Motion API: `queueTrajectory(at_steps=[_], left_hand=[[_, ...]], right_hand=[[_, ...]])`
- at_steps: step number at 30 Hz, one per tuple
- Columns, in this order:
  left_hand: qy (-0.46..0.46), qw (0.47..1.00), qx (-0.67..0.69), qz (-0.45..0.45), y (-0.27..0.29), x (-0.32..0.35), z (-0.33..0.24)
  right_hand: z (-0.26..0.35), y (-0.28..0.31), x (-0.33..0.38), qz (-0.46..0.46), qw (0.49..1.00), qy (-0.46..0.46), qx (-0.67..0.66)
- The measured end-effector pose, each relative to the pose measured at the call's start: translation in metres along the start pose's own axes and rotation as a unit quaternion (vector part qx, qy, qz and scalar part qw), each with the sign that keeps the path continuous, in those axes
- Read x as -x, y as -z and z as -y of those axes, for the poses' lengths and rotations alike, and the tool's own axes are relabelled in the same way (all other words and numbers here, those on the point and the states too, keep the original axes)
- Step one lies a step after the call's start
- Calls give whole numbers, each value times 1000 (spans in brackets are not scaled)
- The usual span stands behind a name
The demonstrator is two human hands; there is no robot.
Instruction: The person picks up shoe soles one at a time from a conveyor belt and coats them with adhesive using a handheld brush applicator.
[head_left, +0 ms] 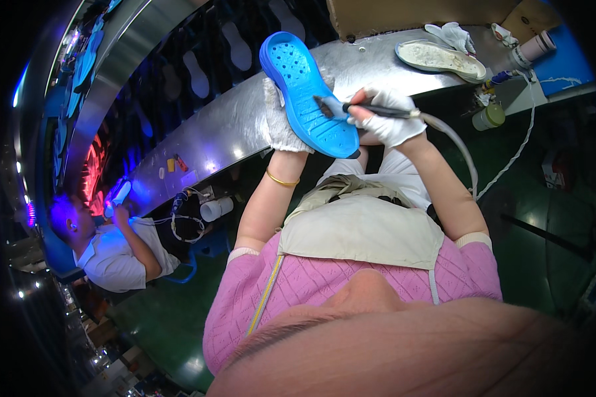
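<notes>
A bright blue shoe sole [302, 99] is tilted lengthwise before me, its holed and ribbed inner face turned up. My left hand [282, 126], in a grey-white knit glove, grips it from beneath and along its left edge; most of those fingers are hidden under the sole. In my right hand [392, 119], gloved in white with bare fingertips, is a brush [338, 108] with a dark handle. Its bristles touch the sole's ribbed middle, where the surface looks wet. A clear hose [458, 140] runs from the handle's back end.
Behind the sole stretches a metal bench [225, 116]. A pale shoe-shaped tray [440, 58] and a crumpled white glove [454, 37] lie at its right. Beyond, several soles [237, 46] lie on a dark surface. A co-worker [122, 255] sits at left. A white cord [527, 142] hangs at right.
</notes>
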State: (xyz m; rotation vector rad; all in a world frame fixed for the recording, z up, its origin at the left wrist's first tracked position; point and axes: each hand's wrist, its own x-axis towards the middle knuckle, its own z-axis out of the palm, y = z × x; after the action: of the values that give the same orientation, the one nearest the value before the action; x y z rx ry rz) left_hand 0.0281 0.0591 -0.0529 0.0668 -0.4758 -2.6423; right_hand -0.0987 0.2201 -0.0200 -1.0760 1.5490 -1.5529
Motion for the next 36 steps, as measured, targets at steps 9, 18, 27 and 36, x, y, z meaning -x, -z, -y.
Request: queueTrajectory(at_steps=[9, 18, 27, 36], left_hand=[[-33, 998, -42, -20, -13, 18, 15], [-117, 989, -77, 45, -18, 5, 6], [-121, 989, -77, 46, -26, -2, -9], [-58, 996, -44, 58, -28, -4, -24]], right_hand=[[-3, -31, 14, 30, 984, 95, -150], [-7, -43, 12, -18, 969, 243, 40], [-7, -32, 9, -8, 987, 22, -157], [-10, -34, 9, 5, 989, -24, -144]])
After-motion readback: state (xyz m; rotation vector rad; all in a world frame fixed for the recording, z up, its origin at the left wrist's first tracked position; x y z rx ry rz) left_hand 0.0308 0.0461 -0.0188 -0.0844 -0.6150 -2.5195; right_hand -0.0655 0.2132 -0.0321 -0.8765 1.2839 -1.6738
